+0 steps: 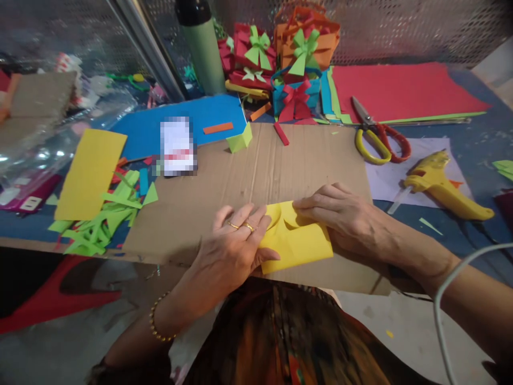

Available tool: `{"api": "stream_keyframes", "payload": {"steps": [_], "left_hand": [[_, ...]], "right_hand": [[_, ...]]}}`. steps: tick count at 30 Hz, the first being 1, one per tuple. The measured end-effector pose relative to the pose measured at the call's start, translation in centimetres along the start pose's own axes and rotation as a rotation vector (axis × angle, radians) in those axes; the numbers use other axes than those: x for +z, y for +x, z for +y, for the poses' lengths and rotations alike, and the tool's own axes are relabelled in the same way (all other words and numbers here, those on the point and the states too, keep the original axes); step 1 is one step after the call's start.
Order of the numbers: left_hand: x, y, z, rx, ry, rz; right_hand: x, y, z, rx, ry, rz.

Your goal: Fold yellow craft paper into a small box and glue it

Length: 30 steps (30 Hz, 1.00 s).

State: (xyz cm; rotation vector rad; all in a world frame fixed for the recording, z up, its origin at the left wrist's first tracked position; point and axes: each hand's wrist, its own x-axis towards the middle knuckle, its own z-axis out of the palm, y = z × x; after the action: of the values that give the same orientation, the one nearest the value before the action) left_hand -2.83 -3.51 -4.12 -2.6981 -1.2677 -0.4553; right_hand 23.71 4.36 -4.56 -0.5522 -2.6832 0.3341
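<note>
The folded yellow paper [298, 247] runs left-right, its right end angled slightly away. Fingers of left hand [240, 243] and right hand [347, 216] hold it.

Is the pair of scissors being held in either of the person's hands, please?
No, the scissors lie beside the yellow glue gun, while the left hand and right hand touch yellow paper.

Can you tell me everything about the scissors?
The scissors have two metal blades, nearly closed, and two big loops that look like plastic, one yellow and one red. They lie flat, touched by no hand. The blades point away from the person, over the edge of the red sheets, and the loops rest partly on pale purple paper.
</note>
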Motion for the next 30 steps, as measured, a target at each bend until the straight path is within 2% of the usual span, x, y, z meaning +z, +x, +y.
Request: {"api": "stream_keyframes", "payload": {"steps": [4, 11, 20, 30], "left_hand": [[-0.1, -0.5, -0.5, 0.007, -0.046, -0.016], [-0.2, -1.4, -2.3, -0.05, -0.287, -0.083], [0.0, -1.2, -3.8, 0.007, -0.344, -0.086], [0.3, -1.5, -4.8, 0.1, -0.291, -0.086]], "right_hand": [[-0.2, 0.0, -0.1, 0.0, 0.009, 0.009], [-0.7, 0.2, -0.4, 0.0, 0.046, -0.018], [-0.3, -0.1, 0.3, 0.004, 0.073, -0.015], [0.2, 0.1, 0.4, 0.099, 0.126, 0.14]]}}
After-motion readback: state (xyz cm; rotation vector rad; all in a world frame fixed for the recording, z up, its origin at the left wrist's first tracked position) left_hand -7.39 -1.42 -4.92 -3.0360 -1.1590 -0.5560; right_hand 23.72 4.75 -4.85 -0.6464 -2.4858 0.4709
